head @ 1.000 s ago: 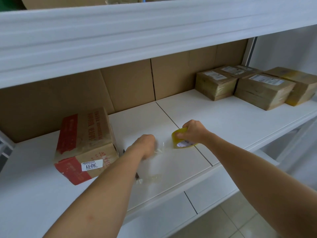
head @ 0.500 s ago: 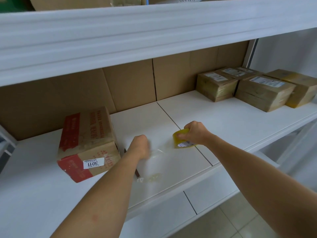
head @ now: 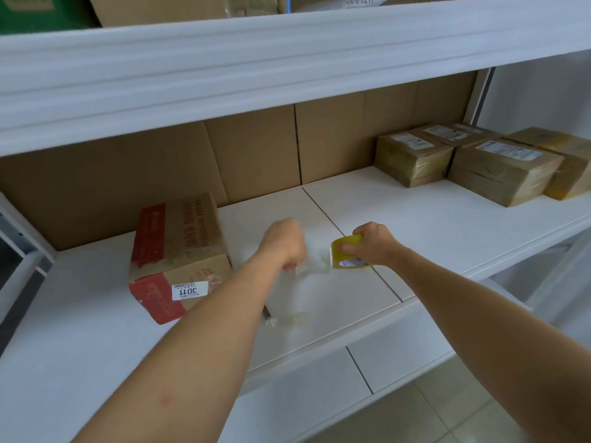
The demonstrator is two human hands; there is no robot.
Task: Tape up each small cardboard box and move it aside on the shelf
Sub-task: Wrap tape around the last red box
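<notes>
closed boxes (head: pixel 412 158) on shelf (head: pixel 447 219)

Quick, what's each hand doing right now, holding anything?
Left hand: fingers curled, pinching the clear tape end.
Right hand: gripping the yellow tape roll.

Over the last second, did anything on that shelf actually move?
Barely. The left hand edged away from the tape roll, drawing out clear tape. The right hand keeps gripping the roll; the red-and-brown box stayed put.
</notes>
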